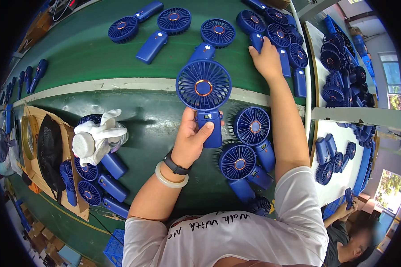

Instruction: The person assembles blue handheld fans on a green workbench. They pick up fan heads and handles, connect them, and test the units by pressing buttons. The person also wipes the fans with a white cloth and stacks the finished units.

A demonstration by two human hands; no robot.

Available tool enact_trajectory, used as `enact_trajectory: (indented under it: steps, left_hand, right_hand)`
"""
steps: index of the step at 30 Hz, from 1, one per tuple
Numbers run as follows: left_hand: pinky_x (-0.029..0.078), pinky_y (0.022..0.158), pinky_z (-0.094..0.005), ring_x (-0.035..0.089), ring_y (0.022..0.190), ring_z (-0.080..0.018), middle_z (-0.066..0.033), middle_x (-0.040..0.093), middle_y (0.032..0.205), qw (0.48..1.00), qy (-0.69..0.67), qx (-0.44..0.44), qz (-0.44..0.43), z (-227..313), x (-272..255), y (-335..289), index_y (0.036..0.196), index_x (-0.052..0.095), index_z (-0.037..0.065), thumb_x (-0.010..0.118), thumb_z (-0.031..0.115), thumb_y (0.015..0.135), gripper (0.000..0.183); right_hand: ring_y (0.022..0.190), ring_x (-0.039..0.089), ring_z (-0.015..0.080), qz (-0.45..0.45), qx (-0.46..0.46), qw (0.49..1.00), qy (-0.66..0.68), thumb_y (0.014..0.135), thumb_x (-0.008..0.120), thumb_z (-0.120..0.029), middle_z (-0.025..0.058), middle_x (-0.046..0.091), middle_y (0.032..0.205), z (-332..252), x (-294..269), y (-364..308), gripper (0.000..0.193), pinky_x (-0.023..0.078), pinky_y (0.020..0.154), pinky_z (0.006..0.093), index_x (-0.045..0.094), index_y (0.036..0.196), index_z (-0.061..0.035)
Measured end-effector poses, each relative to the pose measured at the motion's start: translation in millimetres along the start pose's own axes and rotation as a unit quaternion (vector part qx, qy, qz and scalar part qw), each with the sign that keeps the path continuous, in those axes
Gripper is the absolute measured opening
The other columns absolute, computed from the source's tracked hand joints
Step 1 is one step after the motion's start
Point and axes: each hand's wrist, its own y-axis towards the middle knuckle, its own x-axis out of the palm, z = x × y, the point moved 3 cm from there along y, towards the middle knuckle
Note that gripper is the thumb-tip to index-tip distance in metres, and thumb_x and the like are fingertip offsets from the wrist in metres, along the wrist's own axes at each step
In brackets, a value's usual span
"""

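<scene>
Your left fingers [201, 135] are pinching blue fan [203, 85] by handle [214, 139]; your right fingers [266, 44] are touching second fan [255, 40], can't tell whether gripping.

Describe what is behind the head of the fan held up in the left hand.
Behind the held fan, another blue fan lies on the green belt; a pale rail passes there too. The held fan covers the lower end of the other's handle, so that cannot be seen.

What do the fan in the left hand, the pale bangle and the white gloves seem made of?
Fan: likely moulded plastic, satin blue, judging by its thin, even ribs.
Bangle: smooth, slightly glossy, apparently a rigid ring; stone or plastic, I can't tell.
White gloves: probably cloth, matte, with soft folds.
</scene>
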Motion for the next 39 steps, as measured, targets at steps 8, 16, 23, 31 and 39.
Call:
enact_trajectory:
  steps: [8, 16, 23, 31, 39]
  left_hand:
    - [0.048, 0.086, -0.0354, 0.06, 0.098, -0.023, -0.0156, 0.056, 0.114, 1.0, -0.006, -0.003, 0.01, 0.7, 5.4, -1.7, 0.128, 0.035, 0.005, 0.055, 0.012, 0.089, 0.045]
    - [0.049, 0.084, -0.0338, 0.06, 0.096, -0.0218, -0.0145, 0.056, 0.112, 1.0, 0.02, 0.006, 0.01, -3.0, 9.9, -4.7, 0.125, 0.036, 0.005, 0.055, 0.013, 0.09, 0.041]
    - [0.055, 0.074, -0.0356, 0.059, 0.096, -0.0207, -0.0139, 0.052, 0.117, 0.999, -0.008, 0.006, 0.034, -0.9, 9.7, -4.3, 0.13, 0.029, 0.012, 0.058, 0.009, 0.087, 0.051]
    - [0.051, 0.05, -0.0254, 0.059, 0.084, -0.0178, -0.0086, 0.056, 0.1, 0.999, 0.009, 0.034, 0.016, -4.3, 0.7, -6.5, 0.119, 0.04, 0.011, 0.067, 0.007, 0.08, 0.048]
    - [0.052, 0.076, -0.0369, 0.055, 0.095, -0.0206, -0.0091, 0.053, 0.101, 0.998, -0.04, 0.011, -0.041, -0.3, 8.6, -6.2, 0.1, 0.046, 0.009, 0.069, 0.007, 0.076, 0.033]
  right_hand:
    - [0.087, 0.054, 0.0272, -0.329, 0.049, 0.326, 0.885, 0.088, 0.045, -0.032, 0.0207, 0.05, 0.116, -17.8, -56.0, -87.7, 0.051, 0.048, 0.078, 0.0407, 0.039, 0.125, 0.0032]
    - [0.074, 0.052, 0.0254, -0.344, 0.027, 0.279, 0.896, 0.094, 0.033, -0.043, 0.0234, 0.053, 0.115, -34.2, -51.9, -145.1, 0.055, 0.044, 0.064, 0.0359, 0.041, 0.13, -0.0024]
    - [0.077, 0.056, 0.025, -0.301, 0.023, 0.327, 0.895, 0.093, 0.042, -0.041, 0.0202, 0.055, 0.108, -34.3, -48.5, -144.8, 0.05, 0.049, 0.067, 0.0353, 0.044, 0.125, -0.0019]
    - [0.093, 0.058, 0.0152, -0.245, 0.069, 0.613, 0.748, 0.086, 0.06, -0.013, 0.0076, 0.06, 0.099, -40.9, -61.3, -153.0, 0.037, 0.05, 0.079, 0.0315, 0.046, 0.119, -0.0019]
    - [0.096, 0.061, 0.0195, -0.218, 0.054, 0.672, 0.706, 0.084, 0.062, -0.01, 0.0106, 0.061, 0.102, -44.1, -62.1, -154.3, 0.037, 0.048, 0.085, 0.0329, 0.048, 0.117, -0.001]
